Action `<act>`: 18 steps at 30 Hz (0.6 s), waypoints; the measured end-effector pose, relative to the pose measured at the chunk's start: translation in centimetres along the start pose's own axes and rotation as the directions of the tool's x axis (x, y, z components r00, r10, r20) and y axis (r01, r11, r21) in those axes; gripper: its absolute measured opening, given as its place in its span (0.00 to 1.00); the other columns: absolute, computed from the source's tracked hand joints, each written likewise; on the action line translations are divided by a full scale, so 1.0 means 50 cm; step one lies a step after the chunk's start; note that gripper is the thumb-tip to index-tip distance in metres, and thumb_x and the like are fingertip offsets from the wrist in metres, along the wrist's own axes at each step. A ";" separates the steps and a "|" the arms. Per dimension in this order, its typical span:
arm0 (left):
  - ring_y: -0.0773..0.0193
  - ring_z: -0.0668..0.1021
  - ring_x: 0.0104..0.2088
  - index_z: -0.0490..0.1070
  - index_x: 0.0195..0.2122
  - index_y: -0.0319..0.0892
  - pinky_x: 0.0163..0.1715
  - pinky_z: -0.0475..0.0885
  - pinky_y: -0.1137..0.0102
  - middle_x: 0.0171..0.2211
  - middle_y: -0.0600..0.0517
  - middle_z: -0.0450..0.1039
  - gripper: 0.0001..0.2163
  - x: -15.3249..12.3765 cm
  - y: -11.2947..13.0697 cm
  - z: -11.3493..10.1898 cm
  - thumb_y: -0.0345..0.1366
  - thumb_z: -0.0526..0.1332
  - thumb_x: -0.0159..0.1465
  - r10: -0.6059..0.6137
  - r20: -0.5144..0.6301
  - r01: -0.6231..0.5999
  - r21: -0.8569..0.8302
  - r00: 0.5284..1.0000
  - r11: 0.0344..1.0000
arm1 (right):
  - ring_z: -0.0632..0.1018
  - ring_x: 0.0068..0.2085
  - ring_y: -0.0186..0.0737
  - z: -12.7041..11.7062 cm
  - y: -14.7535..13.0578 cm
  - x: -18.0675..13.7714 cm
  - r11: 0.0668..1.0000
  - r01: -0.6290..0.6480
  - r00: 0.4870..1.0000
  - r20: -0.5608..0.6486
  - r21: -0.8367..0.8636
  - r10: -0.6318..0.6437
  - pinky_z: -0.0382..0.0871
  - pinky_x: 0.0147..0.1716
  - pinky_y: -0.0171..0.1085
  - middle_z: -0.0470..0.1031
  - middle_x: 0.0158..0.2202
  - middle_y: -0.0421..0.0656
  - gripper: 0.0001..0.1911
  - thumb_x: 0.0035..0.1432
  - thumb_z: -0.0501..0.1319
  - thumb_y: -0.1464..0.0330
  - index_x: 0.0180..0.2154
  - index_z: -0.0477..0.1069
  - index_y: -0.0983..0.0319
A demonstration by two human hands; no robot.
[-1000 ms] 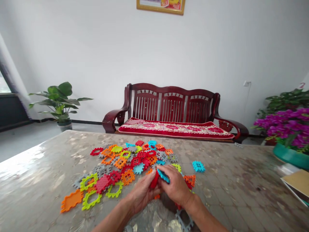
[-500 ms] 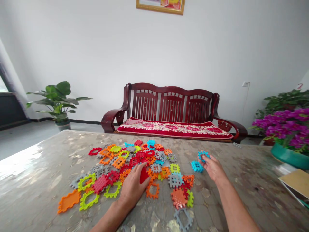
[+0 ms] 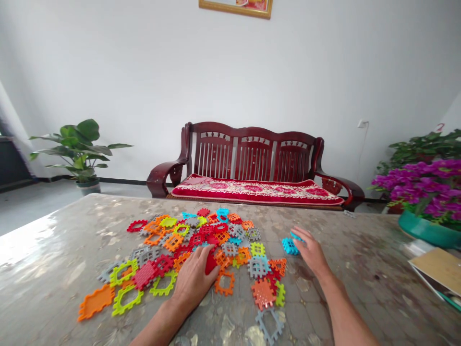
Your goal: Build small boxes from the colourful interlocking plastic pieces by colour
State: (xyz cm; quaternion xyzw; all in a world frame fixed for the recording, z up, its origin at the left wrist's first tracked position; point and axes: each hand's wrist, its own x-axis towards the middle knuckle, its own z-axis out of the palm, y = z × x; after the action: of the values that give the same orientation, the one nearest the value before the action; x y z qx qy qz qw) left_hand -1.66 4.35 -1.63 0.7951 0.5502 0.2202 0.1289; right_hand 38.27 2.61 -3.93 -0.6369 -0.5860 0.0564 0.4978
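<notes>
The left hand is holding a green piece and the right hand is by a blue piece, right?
Not quite: the left hand holds a red piece, not a green one, as the head view shows. The right hand is by a blue piece.

A wooden settee point(image 3: 254, 154) with a patterned red cover point(image 3: 257, 193) stands before a white wall point(image 3: 230, 72), leafy potted plant point(image 3: 84, 156) at left, purple flowers point(image 3: 421, 181) at right.

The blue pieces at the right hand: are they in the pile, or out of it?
Out: the blue pieces are right of the pile, with table surface showing between; the right hand partly covers one.
</notes>
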 end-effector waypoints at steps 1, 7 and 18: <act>0.55 0.74 0.51 0.64 0.58 0.44 0.51 0.66 0.64 0.53 0.45 0.71 0.23 0.000 -0.001 0.001 0.41 0.56 0.61 0.003 -0.002 -0.003 -0.002 1.000 1.000 | 0.72 0.56 0.48 0.002 -0.002 -0.004 1.000 0.015 1.000 0.017 -0.018 -0.014 0.63 0.59 0.51 0.73 0.55 0.50 0.20 0.52 0.59 0.59 0.45 0.78 0.59; 0.56 0.74 0.51 0.64 0.58 0.44 0.52 0.66 0.64 0.54 0.46 0.71 0.23 0.000 -0.004 0.004 0.41 0.56 0.62 0.004 -0.014 -0.004 -0.010 1.000 1.000 | 0.73 0.56 0.48 0.011 -0.010 -0.021 0.999 0.032 0.995 0.092 -0.028 -0.030 0.62 0.60 0.51 0.73 0.55 0.48 0.21 0.45 0.58 0.68 0.43 0.78 0.59; 0.56 0.74 0.53 0.63 0.58 0.45 0.53 0.65 0.64 0.54 0.46 0.70 0.23 0.001 -0.006 0.006 0.41 0.56 0.61 -0.005 -0.009 0.005 -0.022 1.000 1.000 | 0.69 0.59 0.51 0.007 0.022 -0.027 0.999 -0.048 0.993 0.103 -0.016 0.049 0.57 0.61 0.53 0.71 0.57 0.47 0.34 0.39 0.59 0.68 0.53 0.71 0.58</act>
State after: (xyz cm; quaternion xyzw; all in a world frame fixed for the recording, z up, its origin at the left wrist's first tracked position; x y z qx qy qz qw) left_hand -1.72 4.52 -2.03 0.7911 0.5505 0.2296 0.1355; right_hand 38.37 1.93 -5.56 -0.6506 -0.5957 0.0973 0.4609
